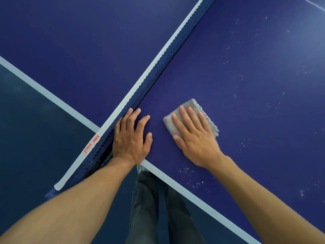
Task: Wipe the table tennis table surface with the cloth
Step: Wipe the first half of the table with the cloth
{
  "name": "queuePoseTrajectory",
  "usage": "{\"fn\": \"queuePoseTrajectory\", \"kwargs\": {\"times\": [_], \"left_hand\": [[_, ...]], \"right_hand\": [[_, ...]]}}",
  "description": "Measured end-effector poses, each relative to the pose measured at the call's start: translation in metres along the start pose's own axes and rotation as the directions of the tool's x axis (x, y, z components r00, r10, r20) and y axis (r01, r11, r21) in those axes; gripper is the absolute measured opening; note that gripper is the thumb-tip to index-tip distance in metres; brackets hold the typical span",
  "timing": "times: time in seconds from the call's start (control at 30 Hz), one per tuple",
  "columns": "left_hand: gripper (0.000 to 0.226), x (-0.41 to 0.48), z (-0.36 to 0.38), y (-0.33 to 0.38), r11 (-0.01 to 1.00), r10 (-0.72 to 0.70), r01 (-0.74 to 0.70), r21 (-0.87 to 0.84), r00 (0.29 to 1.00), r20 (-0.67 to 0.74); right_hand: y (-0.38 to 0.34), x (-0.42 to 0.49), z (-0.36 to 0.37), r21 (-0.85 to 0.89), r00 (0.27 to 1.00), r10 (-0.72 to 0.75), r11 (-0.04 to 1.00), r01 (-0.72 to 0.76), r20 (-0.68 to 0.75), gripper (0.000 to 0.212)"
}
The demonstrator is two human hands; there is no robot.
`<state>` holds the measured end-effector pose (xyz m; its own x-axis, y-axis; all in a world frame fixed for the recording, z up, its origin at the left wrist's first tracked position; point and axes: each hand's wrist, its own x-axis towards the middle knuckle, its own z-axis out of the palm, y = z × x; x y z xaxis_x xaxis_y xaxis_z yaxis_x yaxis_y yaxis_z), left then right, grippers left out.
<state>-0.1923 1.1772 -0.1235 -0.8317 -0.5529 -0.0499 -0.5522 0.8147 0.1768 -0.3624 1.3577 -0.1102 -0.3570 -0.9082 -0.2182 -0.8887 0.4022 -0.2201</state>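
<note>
A folded grey cloth [194,106] lies flat on the blue table tennis table [246,81], near its side edge. My right hand [195,134] presses on the cloth with straight, spread fingers. My left hand [131,136] rests flat on the table surface just right of the net [158,67], its fingers spread and relaxed, holding nothing. White dust specks dot the surface to the right of the cloth and near the white edge line [193,196].
The net with its white top band runs diagonally from the near left to the far top, ending at a post with red lettering [91,143]. The other table half [79,41] lies beyond it. Below the edge are the dark floor and my legs [149,208].
</note>
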Motion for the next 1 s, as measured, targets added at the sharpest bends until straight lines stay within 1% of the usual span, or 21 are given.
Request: {"fn": "queuePoseTrajectory", "kwargs": {"times": [0.07,0.13,0.17,0.23,0.27,0.3,0.33,0.37,0.43,0.47,0.5,0.53,0.57,0.63,0.7,0.8,0.87,0.9,0.93,0.97,1.0], "left_hand": [[0.056,0.000,0.000,0.000,1.000,-0.002,0.002,-0.003,1.000,0.010],[0.056,0.000,0.001,-0.001,1.000,-0.002,0.003,-0.007,1.000,0.011],[0.056,-0.001,0.000,-0.001,1.000,-0.001,0.001,-0.009,1.000,0.012],[0.056,-0.001,0.000,-0.001,1.000,0.001,-0.001,-0.012,1.000,0.013],[0.055,-0.001,-0.001,-0.001,1.000,0.000,0.000,-0.012,1.000,0.012],[0.055,-0.001,-0.001,-0.001,1.000,0.000,0.001,-0.011,1.000,0.011],[0.055,-0.001,-0.001,-0.001,1.000,0.000,0.000,-0.012,1.000,0.010],[0.055,-0.001,-0.002,-0.001,1.000,0.001,-0.001,-0.015,1.000,0.007],[0.055,-0.001,-0.002,-0.001,1.000,0.003,-0.003,-0.023,1.000,-0.006],[0.055,0.000,-0.003,0.000,1.000,0.006,-0.006,-0.024,1.000,-0.012],[0.055,0.000,-0.003,0.000,1.000,0.010,-0.010,-0.020,1.000,-0.015],[0.055,0.000,-0.004,0.001,1.000,0.013,-0.014,-0.012,1.000,-0.013],[0.055,0.000,-0.004,0.002,1.000,0.017,-0.017,-0.001,1.000,-0.010],[0.056,0.000,-0.004,0.001,1.000,0.027,-0.027,0.012,1.000,-0.004],[0.054,0.001,-0.004,0.002,0.999,0.046,-0.046,0.009,0.999,-0.018],[0.050,0.017,-0.007,0.011,0.991,0.133,-0.133,0.007,0.990,-0.049],[0.051,0.040,-0.008,0.027,0.978,0.206,-0.206,0.001,0.978,-0.036],[0.052,0.056,-0.008,0.036,0.974,0.228,-0.228,-0.002,0.973,-0.031],[0.052,0.074,-0.007,0.044,0.971,0.237,-0.238,-0.006,0.971,-0.034],[0.052,0.093,-0.007,0.052,0.972,0.235,-0.236,-0.009,0.971,-0.044],[0.052,0.112,-0.007,0.059,0.976,0.216,-0.217,-0.013,0.975,-0.057]], "right_hand": [[0.025,-0.016,-0.004,-0.017,0.998,0.066,0.998,-0.066,0.002,0.063],[0.055,-0.004,-0.016,0.013,0.970,0.241,0.970,-0.241,-0.005,0.066],[0.069,0.012,-0.023,0.046,0.937,0.350,0.936,-0.349,-0.013,0.066],[0.087,0.053,-0.039,0.137,0.832,0.554,0.827,-0.545,-0.039,0.066],[0.090,0.076,-0.045,0.170,0.785,0.619,0.778,-0.605,-0.040,0.067],[0.086,0.098,-0.049,0.184,0.765,0.643,0.756,-0.628,-0.027,0.069],[0.076,0.117,-0.052,0.180,0.779,0.627,0.768,-0.615,-0.011,0.069],[0.062,0.130,-0.051,0.163,0.822,0.570,0.810,-0.563,0.003,0.069],[0.023,0.134,-0.044,0.092,0.937,0.350,0.932,-0.349,0.015,0.066],[0.005,0.126,-0.038,0.054,0.975,0.222,0.973,-0.222,0.019,0.066],[-0.009,0.112,-0.032,0.028,0.992,0.120,0.992,-0.121,0.032,0.065],[-0.015,0.095,-0.028,0.018,0.997,0.059,0.998,-0.059,0.045,0.065],[-0.014,0.079,-0.025,0.022,0.998,0.034,0.999,-0.035,0.052,0.065],[0.009,0.053,-0.022,0.019,0.997,0.069,0.997,-0.070,0.044,0.064],[0.048,0.042,-0.025,0.013,0.980,0.197,0.980,-0.197,0.010,0.062],[0.102,0.061,-0.039,0.081,0.891,0.451,0.892,-0.445,-0.063,0.063],[0.121,0.087,-0.047,0.145,0.816,0.570,0.819,-0.555,-0.098,0.064],[0.123,0.100,-0.049,0.169,0.788,0.607,0.791,-0.588,-0.102,0.065],[0.122,0.110,-0.050,0.173,0.778,0.619,0.782,-0.599,-0.106,0.065],[0.117,0.116,-0.050,0.153,0.796,0.595,0.802,-0.578,-0.110,0.065],[0.112,0.117,-0.050,0.109,0.844,0.523,0.852,-0.513,-0.116,0.064]]}}
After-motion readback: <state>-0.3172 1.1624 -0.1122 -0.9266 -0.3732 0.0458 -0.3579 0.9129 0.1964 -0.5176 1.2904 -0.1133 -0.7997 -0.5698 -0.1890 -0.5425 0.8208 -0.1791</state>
